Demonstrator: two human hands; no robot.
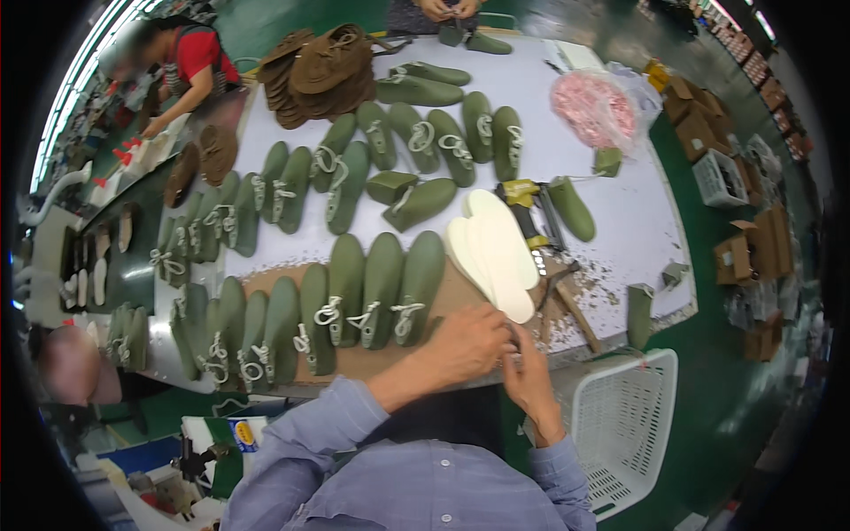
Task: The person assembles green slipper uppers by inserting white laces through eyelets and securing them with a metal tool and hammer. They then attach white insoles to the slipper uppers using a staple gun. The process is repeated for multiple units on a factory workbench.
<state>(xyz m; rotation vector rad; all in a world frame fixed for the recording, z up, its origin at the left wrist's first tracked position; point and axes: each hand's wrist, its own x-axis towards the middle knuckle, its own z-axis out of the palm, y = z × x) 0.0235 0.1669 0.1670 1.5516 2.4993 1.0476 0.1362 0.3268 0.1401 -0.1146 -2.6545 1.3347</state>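
My left hand and my right hand meet at the table's front edge, fingers closed and pinched together; whatever lies between them is too small and hidden to make out. Just beyond my fingertips lies a fanned stack of cream-white insoles. Left of my hands, green shoe lasts with white cords tied at their heel ends rest in a row on a brown board. A yellow-and-black staple gun lies past the insoles, beside a single green last. A hammer is at their right, among scattered brown scraps.
Brown shoe uppers are piled at the far left. A bag of pink pieces sits at the far right. A white plastic basket stands below the table at my right. Co-workers are at the far edge and at the left, one in a red sleeve.
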